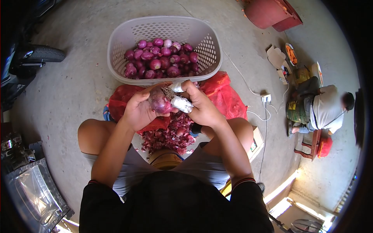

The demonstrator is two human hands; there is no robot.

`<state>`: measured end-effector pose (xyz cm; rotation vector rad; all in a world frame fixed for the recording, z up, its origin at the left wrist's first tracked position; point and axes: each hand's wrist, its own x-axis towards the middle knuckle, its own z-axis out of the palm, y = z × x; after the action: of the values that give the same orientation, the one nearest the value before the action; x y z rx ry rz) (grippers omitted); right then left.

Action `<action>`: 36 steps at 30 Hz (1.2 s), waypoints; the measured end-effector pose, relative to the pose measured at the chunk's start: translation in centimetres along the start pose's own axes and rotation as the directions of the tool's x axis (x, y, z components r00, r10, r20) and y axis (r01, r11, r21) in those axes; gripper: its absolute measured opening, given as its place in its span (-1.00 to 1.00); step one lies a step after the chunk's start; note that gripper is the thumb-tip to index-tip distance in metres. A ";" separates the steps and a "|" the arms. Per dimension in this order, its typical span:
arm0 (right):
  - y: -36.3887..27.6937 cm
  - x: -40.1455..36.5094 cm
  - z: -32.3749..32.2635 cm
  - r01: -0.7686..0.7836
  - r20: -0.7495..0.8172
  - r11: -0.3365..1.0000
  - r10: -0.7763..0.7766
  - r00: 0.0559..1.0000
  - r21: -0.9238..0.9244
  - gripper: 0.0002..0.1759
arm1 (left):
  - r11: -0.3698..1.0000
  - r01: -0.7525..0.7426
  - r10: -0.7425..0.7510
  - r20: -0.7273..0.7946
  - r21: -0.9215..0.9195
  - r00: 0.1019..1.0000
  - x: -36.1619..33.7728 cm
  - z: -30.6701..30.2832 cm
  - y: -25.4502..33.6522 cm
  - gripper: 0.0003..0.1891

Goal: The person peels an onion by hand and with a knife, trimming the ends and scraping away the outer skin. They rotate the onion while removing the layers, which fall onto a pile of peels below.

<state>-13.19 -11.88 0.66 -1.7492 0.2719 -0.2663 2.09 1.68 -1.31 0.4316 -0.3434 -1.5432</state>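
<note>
A red onion [159,101] with dry roots at its top lies in my left hand [138,110], whose fingers curl around it from the left and below. My right hand [202,105] is at the onion's right side, with white wrapping [182,104] on its thumb and a finger; its fingers are bent in towards the roots, and whether they hold a tool is hidden. Just beyond my hands stands a grey plastic basket [116,50] with many peeled purple onions [155,64] in it. Under my hands, onion skins [171,134] are heaped between my legs.
Red mesh bags [223,97] lie either side of the skins. At right, a white power strip [266,98] with cables is on the floor, and another person [328,106] sits on a wooden bench [311,146]. Red tubs [268,13] stand at upper right, a wheel [42,53] at left.
</note>
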 end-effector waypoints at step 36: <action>-0.5 0.1 -0.1 -0.135 0.050 0.853 0.127 0.991 0.504 -0.72 | 0.998 -0.063 0.062 -0.018 -0.021 0.998 0.6 0.6 -0.2 -0.28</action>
<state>-13.09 -11.89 1.16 -1.2018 0.2794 -0.2016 1.67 1.01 -0.92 0.4139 -0.3240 -1.4802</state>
